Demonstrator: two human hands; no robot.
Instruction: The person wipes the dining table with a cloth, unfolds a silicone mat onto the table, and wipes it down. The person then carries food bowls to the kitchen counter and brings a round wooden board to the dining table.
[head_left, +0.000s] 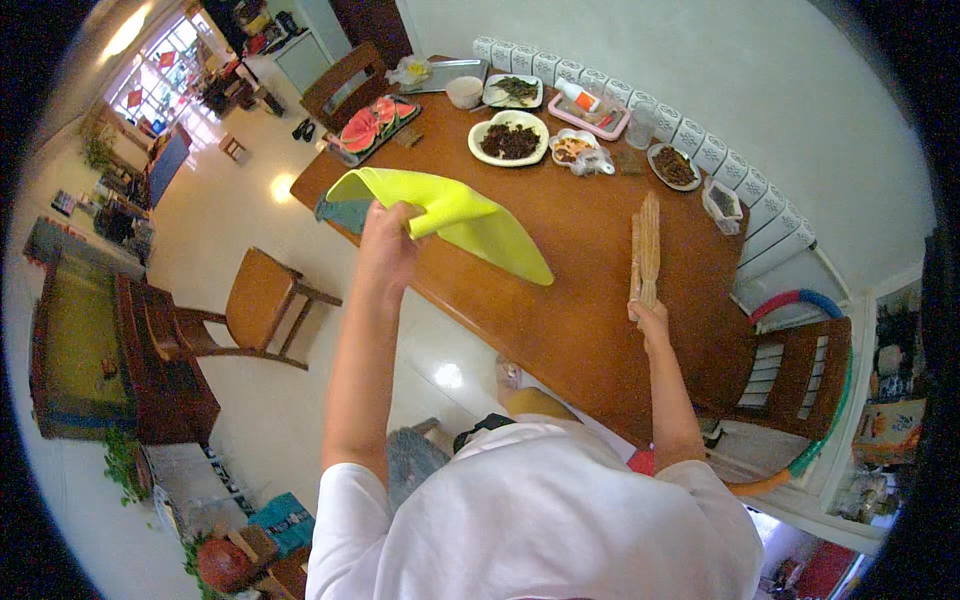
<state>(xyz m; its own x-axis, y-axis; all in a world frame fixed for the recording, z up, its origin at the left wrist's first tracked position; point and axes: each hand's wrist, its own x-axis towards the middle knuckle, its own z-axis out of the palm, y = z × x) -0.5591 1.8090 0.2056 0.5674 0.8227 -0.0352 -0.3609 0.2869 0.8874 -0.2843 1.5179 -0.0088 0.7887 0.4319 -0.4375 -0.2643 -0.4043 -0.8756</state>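
My left hand (395, 232) grips a bent yellow-green flexible mat (480, 217) and holds it above the left front edge of the wooden table (585, 315). A grey-blue cloth or mat (346, 214) shows partly behind it, at the table's edge. Over the right part of the table, my right hand (649, 315) is closed around the lower end of a bundle of long, pale, stick-like pieces (645, 247); whether it is dried noodles or something else, I cannot tell. The bundle points away from me.
Along the far side stand a tray of cut watermelon (375, 127), a white bowl (464, 92), a bowl of dark food (510, 140), a pink-rimmed tray (589, 116) and a plate of brown food (674, 166). Chairs stand left (262, 300) and right (795, 375), the right one beside a coloured hoop (825, 435).
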